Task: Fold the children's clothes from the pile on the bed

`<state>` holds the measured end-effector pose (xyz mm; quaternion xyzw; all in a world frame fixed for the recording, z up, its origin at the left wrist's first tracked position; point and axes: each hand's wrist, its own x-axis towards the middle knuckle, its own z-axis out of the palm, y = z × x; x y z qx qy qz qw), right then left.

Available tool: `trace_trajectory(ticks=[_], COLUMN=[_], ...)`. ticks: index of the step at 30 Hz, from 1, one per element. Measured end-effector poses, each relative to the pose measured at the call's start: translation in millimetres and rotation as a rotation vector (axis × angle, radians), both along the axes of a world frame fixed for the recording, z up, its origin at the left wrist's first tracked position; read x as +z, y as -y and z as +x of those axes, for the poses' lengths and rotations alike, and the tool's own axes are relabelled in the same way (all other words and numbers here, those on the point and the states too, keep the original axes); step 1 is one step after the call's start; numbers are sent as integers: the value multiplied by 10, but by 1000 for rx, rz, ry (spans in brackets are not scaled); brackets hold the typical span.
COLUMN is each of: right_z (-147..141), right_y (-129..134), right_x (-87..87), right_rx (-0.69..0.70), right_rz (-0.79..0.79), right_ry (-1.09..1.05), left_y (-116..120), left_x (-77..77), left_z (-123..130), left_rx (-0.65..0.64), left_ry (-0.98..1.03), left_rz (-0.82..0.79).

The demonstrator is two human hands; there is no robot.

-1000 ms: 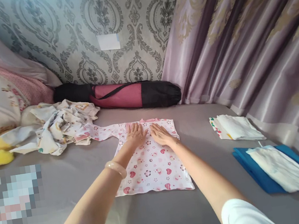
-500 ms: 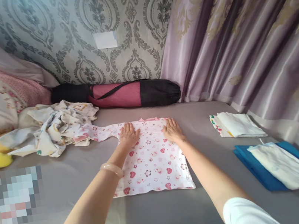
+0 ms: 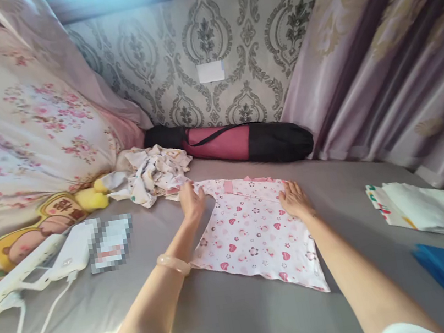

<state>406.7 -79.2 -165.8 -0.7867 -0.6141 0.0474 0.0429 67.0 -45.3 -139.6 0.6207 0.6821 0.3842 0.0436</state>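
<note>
head view | at left hand (image 3: 193, 203): partly open, thumb parted from fingers, over sleeve (image 3: 204, 187); any pinch unclear | at right hand (image 3: 295, 200): flat, fingers close together, pressed on far right corner of printed shirt (image 3: 257, 233) | spread out mid-scene on gray sheet (image 3: 245, 319), right of crumpled clothes (image 3: 156, 171), near side of black-and-red bag (image 3: 222, 143)

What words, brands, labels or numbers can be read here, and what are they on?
No text can be read with certainty.
Yellow plush toy: characters on its panel, too blurred to quote.
Patterned top: marks inside the red hearts, too small to read.
White plugged-in device: a faint mark, too small to read.
Pixelated item: any print is hidden.
White wall plate: none legible.
</note>
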Motion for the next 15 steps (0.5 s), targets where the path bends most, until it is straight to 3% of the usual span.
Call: trace_trajectory(ticks=[2,4,9,15], right_z=[-1,-4,1,9], right_y=[-18,-29,-40,-63], right_x=[-4,-3,-11,-50], right_rx=[-3,-6,-6,-27], right_rz=[-3,-5,-3,-6], right_ry=[-3,-2,17,27], left_y=[-10,-52,-147,-197], left_x=[79,145,156,155], left_z=[-305,-547,-807,-861], left_rx=[207,298,166,141], left_ry=[49,77,259,331], left_rz=[-4,-28,-174,-104])
